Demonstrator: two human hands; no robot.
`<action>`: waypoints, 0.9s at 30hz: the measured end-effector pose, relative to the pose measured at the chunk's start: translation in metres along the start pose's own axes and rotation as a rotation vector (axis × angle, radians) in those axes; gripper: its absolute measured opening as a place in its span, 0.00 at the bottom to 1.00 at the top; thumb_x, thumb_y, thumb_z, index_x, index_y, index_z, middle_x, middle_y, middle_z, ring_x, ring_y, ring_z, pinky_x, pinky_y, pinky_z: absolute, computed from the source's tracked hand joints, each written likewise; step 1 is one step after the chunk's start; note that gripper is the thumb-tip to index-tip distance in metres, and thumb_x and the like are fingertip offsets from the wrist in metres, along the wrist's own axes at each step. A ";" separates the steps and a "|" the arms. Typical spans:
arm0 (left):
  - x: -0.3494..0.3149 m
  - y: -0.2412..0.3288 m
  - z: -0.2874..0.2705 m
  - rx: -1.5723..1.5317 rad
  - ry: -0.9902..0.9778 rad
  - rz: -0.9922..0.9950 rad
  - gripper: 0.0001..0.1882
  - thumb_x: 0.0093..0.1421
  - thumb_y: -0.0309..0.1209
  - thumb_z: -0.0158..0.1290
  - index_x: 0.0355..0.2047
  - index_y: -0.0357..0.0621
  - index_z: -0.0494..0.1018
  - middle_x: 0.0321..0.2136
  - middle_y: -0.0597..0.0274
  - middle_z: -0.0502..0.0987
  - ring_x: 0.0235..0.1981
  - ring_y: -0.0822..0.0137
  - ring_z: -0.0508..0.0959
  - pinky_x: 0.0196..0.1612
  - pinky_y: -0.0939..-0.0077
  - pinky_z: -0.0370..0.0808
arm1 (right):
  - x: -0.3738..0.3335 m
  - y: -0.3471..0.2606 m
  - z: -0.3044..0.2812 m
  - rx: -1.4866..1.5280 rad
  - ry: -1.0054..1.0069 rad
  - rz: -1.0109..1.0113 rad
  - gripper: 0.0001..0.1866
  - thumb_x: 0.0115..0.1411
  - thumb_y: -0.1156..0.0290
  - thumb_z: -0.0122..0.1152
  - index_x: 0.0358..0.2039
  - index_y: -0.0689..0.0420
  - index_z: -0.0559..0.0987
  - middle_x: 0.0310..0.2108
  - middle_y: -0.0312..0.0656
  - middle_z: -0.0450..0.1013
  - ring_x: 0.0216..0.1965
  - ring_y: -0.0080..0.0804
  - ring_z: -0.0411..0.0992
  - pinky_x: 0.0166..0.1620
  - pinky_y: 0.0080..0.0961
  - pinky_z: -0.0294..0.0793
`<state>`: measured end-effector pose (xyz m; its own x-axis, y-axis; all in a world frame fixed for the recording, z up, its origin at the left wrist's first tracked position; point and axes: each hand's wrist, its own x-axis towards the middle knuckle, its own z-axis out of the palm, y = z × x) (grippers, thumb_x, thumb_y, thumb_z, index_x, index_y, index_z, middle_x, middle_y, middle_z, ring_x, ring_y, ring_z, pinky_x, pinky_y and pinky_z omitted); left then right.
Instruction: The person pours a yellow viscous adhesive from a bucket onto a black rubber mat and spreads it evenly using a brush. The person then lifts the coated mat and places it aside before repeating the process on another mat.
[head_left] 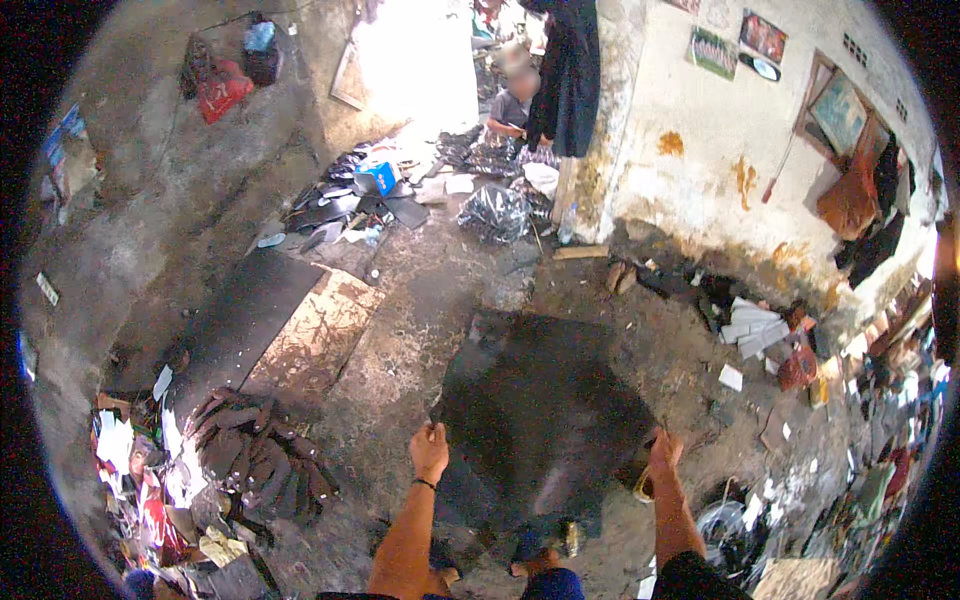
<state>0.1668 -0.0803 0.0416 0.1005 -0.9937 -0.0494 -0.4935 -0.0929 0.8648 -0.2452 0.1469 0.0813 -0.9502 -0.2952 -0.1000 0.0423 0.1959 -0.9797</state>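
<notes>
A large dark sheet (pixel 545 410), black and flexible-looking, is stretched out in front of me between both hands. My left hand (pixel 429 452) is closed on its left edge, with the fingers pinched together. On the opposite side my right hand (pixel 664 452) pinches the right edge. The sheet's far part reaches out over the floor; whether it touches the ground I cannot tell. Below its near edge my feet show in part. To the left of my left hand lies a heap of dark brown cut pieces (pixel 255 450).
A dark board (pixel 245 315) and a tan board (pixel 315 335) lie on the left. Scrap piles (pixel 150 490) flank me on both sides. Ahead, black pieces, a blue box (pixel 377 178) and plastic bags (pixel 495 213) lie by the doorway, where another person (pixel 515 103) sits.
</notes>
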 end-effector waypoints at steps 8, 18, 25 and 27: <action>-0.014 0.033 -0.068 -0.121 -0.094 -0.166 0.20 0.60 0.41 0.49 0.29 0.31 0.74 0.19 0.55 0.74 0.18 0.59 0.74 0.25 0.63 0.72 | -0.021 -0.016 -0.054 0.287 0.053 0.355 0.11 0.50 0.72 0.62 0.16 0.57 0.69 0.17 0.34 0.61 0.17 0.28 0.60 0.22 0.31 0.64; -0.015 0.078 -0.132 0.048 0.046 0.247 0.18 0.56 0.39 0.52 0.25 0.32 0.74 0.17 0.53 0.73 0.19 0.53 0.72 0.27 0.60 0.67 | -0.080 -0.160 -0.062 0.230 0.037 0.327 0.10 0.51 0.69 0.61 0.20 0.60 0.72 0.21 0.37 0.68 0.21 0.30 0.67 0.28 0.32 0.69; -0.028 0.121 -0.162 0.163 0.166 0.290 0.20 0.57 0.41 0.50 0.20 0.33 0.71 0.12 0.55 0.70 0.17 0.59 0.70 0.25 0.64 0.66 | -0.100 -0.207 -0.049 0.267 -0.078 0.203 0.09 0.52 0.68 0.60 0.21 0.58 0.72 0.20 0.34 0.67 0.21 0.26 0.65 0.28 0.26 0.66; -0.032 0.143 -0.171 0.165 0.165 0.210 0.20 0.58 0.40 0.50 0.19 0.33 0.70 0.13 0.55 0.70 0.16 0.61 0.70 0.24 0.64 0.65 | -0.098 -0.216 -0.047 0.245 -0.081 0.173 0.09 0.52 0.68 0.60 0.22 0.57 0.72 0.21 0.33 0.67 0.22 0.25 0.65 0.29 0.25 0.66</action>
<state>0.2402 -0.0508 0.2525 0.1137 -0.9700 0.2149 -0.6508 0.0907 0.7538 -0.1753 0.1770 0.3113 -0.8948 -0.3530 -0.2732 0.2843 0.0213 -0.9585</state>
